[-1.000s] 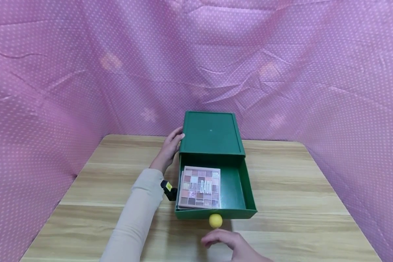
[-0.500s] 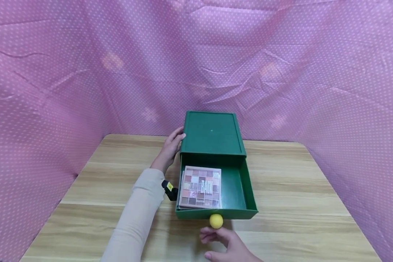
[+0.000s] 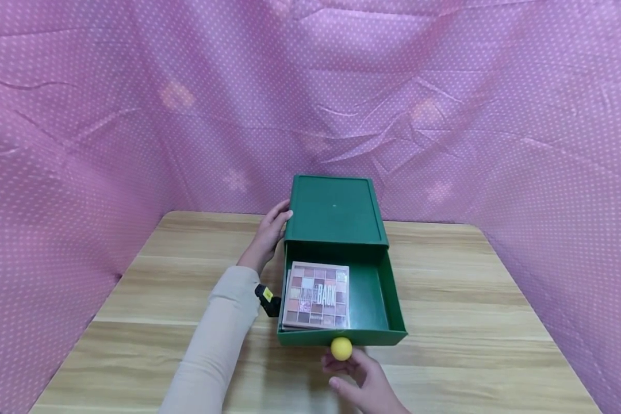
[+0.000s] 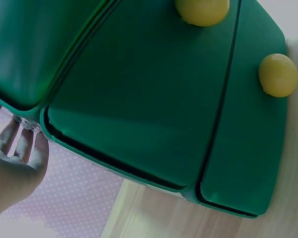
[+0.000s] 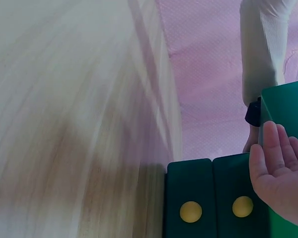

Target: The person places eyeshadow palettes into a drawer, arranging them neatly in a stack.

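Observation:
A green cabinet (image 3: 333,208) with several drawers stands on the table, its top drawer (image 3: 375,338) pulled out. Inside that drawer, on the left, lies an eyeshadow palette (image 3: 317,296) with "BACK" on its cover, over another flat item. My left hand (image 3: 267,238) rests against the cabinet's left side; in the left wrist view its fingers (image 4: 24,145) reach along that side. Just below the yellow knob (image 3: 341,348) on the drawer front is my right hand (image 3: 367,384), fingers extended behind the knob in the head view, thumb apart. Its palm shows in the right wrist view.
Lower drawers carry their own yellow knobs (image 4: 278,75). The wooden table (image 3: 460,322) extends to both sides of the cabinet. Pink dotted cloth (image 3: 310,103) hangs behind and around the table. A black wrist camera (image 3: 268,300) sits beside the drawer's left wall.
My right hand has come up from the front edge to the knob, its fingers and thumb spreading apart. My left hand, the cabinet and the drawer have stayed in place.

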A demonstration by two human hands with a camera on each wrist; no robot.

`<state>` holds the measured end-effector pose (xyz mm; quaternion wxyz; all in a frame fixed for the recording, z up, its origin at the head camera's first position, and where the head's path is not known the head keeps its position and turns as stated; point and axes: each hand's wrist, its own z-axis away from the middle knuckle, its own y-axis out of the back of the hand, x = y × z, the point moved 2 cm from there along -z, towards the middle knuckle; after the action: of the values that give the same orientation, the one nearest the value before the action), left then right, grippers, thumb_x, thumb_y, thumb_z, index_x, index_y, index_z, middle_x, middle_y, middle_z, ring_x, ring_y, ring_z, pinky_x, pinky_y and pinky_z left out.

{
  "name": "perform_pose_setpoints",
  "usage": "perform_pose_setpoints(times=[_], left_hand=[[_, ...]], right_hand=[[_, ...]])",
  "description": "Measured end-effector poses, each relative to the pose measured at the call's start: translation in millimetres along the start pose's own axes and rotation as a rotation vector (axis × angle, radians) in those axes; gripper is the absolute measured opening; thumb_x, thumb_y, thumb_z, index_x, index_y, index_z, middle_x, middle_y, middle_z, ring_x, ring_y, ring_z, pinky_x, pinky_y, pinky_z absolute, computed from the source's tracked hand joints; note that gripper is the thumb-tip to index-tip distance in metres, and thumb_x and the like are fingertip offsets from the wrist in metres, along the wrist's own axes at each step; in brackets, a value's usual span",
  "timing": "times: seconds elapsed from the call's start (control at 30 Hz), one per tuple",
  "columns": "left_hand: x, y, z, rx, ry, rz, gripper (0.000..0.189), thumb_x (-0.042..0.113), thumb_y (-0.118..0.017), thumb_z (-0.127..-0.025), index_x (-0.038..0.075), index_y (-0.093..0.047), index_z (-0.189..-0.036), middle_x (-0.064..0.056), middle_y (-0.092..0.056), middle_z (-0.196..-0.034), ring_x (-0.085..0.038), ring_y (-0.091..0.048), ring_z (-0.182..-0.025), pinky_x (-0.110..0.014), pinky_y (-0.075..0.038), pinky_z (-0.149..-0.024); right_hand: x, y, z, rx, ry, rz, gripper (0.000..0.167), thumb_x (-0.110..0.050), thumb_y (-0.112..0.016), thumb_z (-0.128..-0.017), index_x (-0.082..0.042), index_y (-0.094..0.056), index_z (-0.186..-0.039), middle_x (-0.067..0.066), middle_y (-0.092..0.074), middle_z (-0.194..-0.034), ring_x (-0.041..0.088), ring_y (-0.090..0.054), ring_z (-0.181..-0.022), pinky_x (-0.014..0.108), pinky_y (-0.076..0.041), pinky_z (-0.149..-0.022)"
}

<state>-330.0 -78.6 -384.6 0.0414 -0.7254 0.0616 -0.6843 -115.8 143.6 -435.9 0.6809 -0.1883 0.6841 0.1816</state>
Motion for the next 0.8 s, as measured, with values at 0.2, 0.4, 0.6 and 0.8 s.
perform_pose_setpoints(times=[0.2, 0.4, 0.6, 0.8], left_hand=[[0.5, -0.7, -0.5, -0.005, -0.008, 0.033, 0.047, 0.028, -0.050, -0.087, 0.017, -0.037, -0.131, -0.004, -0.034, -0.131, -0.018, -0.033, -0.117, -0.037, -0.032, -0.092], [0.2, 0.0, 0.0, -0.001, 0.000, 0.027, 0.047, 0.028, -0.050, -0.087, 0.017, -0.037, -0.131, -0.003, -0.034, -0.131, -0.019, -0.032, -0.118, -0.038, -0.031, -0.092], [1.1, -0.2, 0.0, -0.001, 0.003, 0.017, 0.048, 0.029, -0.050, -0.086, 0.017, -0.037, -0.131, -0.003, -0.034, -0.131, -0.019, -0.032, -0.118, -0.037, -0.031, -0.092], [0.9, -0.6, -0.1, 0.002, 0.003, 0.005, 0.048, 0.030, -0.050, -0.086, 0.018, -0.038, -0.131, -0.002, -0.035, -0.130, -0.018, -0.032, -0.118, -0.037, -0.031, -0.092]], right_hand=[[-2.1, -1.2, -0.8, 0.063, -0.029, -0.028, 0.033, -0.018, -0.045, -0.090, 0.005, -0.046, -0.115, 0.016, -0.053, -0.104, 0.023, -0.054, -0.093, 0.026, -0.043, -0.081], [-4.9, -3.3, -1.6, 0.084, -0.043, -0.026, 0.036, -0.023, -0.039, -0.092, 0.006, -0.047, -0.113, 0.016, -0.054, -0.102, 0.023, -0.054, -0.092, 0.027, -0.043, -0.080], [-6.7, -5.4, -2.1, 0.111, -0.070, -0.041, 0.041, -0.026, -0.039, -0.092, 0.007, -0.046, -0.115, 0.015, -0.055, -0.103, 0.023, -0.055, -0.091, 0.030, -0.042, -0.083], [-7.7, -5.3, -4.9, 0.121, -0.069, -0.047, 0.042, -0.027, -0.039, -0.092, 0.007, -0.045, -0.116, 0.017, -0.055, -0.104, 0.023, -0.055, -0.091, 0.030, -0.041, -0.084]])
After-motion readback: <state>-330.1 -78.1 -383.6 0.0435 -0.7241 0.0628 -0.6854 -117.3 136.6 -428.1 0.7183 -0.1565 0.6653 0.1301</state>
